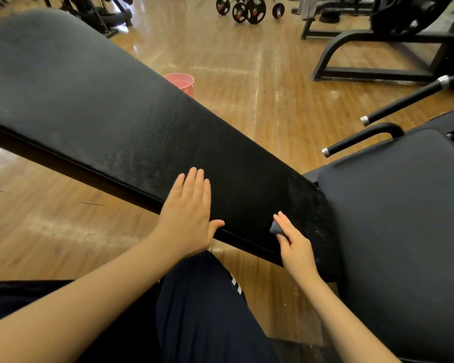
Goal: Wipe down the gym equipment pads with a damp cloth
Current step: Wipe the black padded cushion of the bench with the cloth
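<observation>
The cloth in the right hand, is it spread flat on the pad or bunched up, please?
Bunched up. Only a small grey wad of the cloth shows, tucked under the right hand against the near edge of the long black pad.

a glossy wooden plank floor [273,100] in warm brown fills the room, catching pale streaks of reflected light. at the far end a cluster of black weight plates [249,9] with red hubs stands on a rack, with a black machine frame [378,48] on curved legs to the right and the dark base of another machine [102,17] to the left. a pink bucket [182,82] sits on the floor in the middle distance, and two black handlebars [404,100] with silver end caps jut in from the right.
</observation>
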Motion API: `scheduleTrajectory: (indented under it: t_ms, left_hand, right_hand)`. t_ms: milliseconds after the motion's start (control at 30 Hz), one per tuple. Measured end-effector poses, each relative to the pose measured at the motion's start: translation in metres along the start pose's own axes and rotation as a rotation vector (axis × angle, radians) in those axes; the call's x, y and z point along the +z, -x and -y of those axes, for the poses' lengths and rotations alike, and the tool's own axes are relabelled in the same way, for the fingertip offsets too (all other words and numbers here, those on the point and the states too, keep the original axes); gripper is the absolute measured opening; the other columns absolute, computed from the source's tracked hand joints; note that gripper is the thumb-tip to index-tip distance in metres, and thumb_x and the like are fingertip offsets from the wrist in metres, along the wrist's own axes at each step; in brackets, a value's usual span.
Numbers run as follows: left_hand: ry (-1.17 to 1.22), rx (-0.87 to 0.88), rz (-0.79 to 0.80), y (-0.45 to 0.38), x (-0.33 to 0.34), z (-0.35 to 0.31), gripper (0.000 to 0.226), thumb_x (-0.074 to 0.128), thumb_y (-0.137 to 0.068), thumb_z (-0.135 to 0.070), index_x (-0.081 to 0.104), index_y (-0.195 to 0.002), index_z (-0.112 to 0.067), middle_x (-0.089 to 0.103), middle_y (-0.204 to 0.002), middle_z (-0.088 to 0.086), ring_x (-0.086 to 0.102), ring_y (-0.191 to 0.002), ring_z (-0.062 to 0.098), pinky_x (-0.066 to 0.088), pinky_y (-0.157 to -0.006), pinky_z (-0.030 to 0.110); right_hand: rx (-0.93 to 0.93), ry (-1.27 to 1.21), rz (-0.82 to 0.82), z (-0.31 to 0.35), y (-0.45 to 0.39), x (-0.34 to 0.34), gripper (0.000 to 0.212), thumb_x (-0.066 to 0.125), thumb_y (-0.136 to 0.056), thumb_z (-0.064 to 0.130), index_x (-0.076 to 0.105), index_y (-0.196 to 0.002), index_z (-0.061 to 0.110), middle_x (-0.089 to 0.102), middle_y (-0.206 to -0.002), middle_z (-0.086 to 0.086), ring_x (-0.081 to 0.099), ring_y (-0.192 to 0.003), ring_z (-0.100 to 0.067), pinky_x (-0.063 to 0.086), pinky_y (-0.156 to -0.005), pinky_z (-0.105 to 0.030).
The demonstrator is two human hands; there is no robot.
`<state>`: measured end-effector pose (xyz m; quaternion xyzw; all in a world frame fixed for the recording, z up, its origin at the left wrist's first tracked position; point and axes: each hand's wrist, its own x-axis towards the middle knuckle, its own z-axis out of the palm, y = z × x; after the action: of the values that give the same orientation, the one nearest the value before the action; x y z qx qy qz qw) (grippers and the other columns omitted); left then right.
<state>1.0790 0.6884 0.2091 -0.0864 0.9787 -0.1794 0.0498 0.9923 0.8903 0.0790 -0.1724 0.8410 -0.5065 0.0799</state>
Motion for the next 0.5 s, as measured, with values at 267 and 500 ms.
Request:
scheduleTrajectory:
  t_ms: [267, 500]
  left_hand:
    - [0.033, 0.131, 0.004, -0.033, 0.001, -0.012, 0.084, 0.017, -0.095, -0.062, 0.005, -0.151, -0.001, 0.003, -0.159, 0.02, -0.002, -0.147, 0.034, 0.002, -0.118, 0.045]
    - [0.033, 0.124, -0.029, -0.036, 0.005, -0.014, 0.084, 0.017, -0.094, -0.063, 0.007, -0.151, -0.001, 0.005, -0.158, 0.02, 0.0, -0.147, 0.035, 0.003, -0.117, 0.047]
  right_hand:
    - [0.102, 0.057, -0.067, -0.002, -0.086, -0.009, 0.04, 0.042, -0.097, 0.006, 0.046, -0.136, 0.014, 0.04, -0.145, 0.0, 0.033, -0.135, -0.014, 0.018, -0.104, -0.016]
    - [0.153, 0.125, -0.031, -0.008, -0.155, -0.024, 0.037, 0.041, -0.097, 0.008, 0.05, -0.133, 0.012, 0.046, -0.14, -0.006, 0.042, -0.128, -0.022, 0.028, -0.104, -0.023]
